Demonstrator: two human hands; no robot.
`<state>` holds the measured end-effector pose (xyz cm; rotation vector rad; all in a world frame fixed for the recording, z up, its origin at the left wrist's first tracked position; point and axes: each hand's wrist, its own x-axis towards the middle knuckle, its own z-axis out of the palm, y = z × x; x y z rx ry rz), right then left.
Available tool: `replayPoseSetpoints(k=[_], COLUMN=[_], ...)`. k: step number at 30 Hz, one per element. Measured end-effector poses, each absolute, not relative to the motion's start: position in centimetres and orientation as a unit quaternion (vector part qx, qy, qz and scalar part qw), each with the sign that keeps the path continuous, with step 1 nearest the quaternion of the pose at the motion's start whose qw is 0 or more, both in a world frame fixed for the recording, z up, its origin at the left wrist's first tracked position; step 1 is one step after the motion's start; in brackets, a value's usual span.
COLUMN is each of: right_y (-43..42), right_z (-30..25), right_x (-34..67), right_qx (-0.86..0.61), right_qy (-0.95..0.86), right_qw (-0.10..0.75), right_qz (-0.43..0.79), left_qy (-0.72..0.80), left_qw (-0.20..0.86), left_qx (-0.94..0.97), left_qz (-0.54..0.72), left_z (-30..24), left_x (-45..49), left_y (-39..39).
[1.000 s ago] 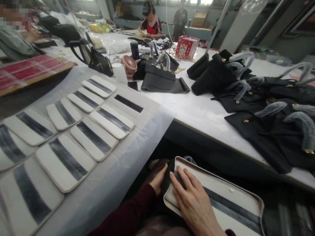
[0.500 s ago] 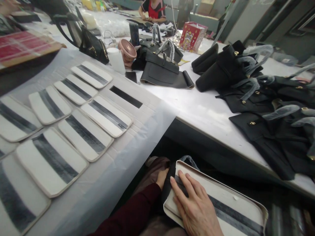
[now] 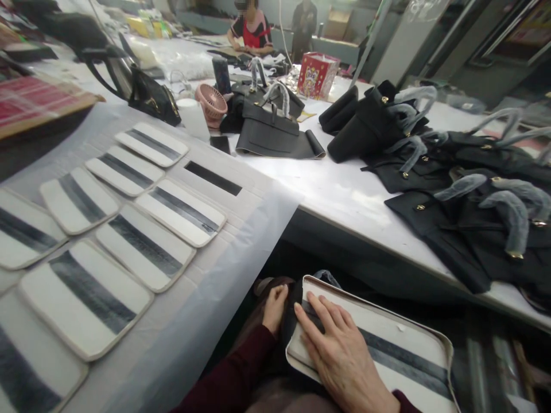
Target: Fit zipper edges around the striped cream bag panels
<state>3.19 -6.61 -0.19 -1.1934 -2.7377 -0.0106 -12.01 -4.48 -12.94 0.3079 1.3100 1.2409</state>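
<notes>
The head view looks forward and down from close above the hands (image 3: 342, 355), across a white table (image 3: 353, 203).

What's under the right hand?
The right hand lies flat on a pale panel; its dark striping shows past the hand. The surface directly beneath palm and fingers is covered.

Showing a grey pillar (image 3: 398, 54) at upper right and, right of centre, a white tabletop (image 3: 344, 198) catching glare above dark shade (image 3: 344, 252).
</notes>
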Motion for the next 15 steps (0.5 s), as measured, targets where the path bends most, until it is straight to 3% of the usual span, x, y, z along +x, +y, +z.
replayPoseSetpoints(k=[7, 15], right_y=[-6.7, -7.2], right_z=[0.0, 0.0], right_x=[3.5, 3.8], right_qx=[-0.412, -0.483], right_qy=[-0.906, -0.841], right_qw=[0.085, 0.163], right_qz=[0.052, 0.180], left_qy=[0.416, 0.486], left_qw=[0.687, 0.608], left_qx=[0.242, 0.341], left_qz=[0.545, 0.528], left_z=[-7.5, -7.5], left_x=[-13.6, -13.0], left_y=[-7.8, -7.7])
